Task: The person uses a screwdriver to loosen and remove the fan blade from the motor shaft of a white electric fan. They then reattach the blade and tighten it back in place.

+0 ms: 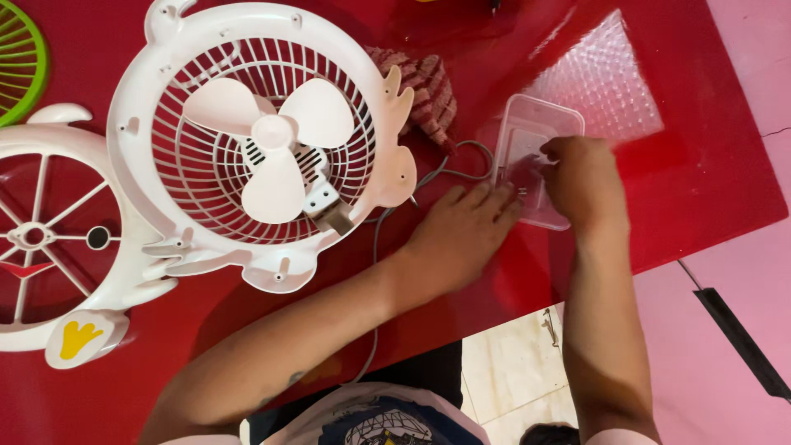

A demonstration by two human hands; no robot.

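Note:
A small clear plastic box (535,124) lies on the red table (709,165). My right hand (581,177) reaches into the box with fingers curled, as if pinching something too small to make out. Just left of the box, my left hand (461,231) rests flat on the table, its fingertips touching the box's near corner. A grey cable (461,161) loops past the left hand toward a white fan housing (255,140) with three blades and a rear grille.
A white front fan frame (58,239) with spokes and a yellow foot lies at the left. A green grille (21,62) shows in the top left corner. A striped cloth (428,91) lies beside the housing. A bubbled plastic sheet (601,82) lies behind the box.

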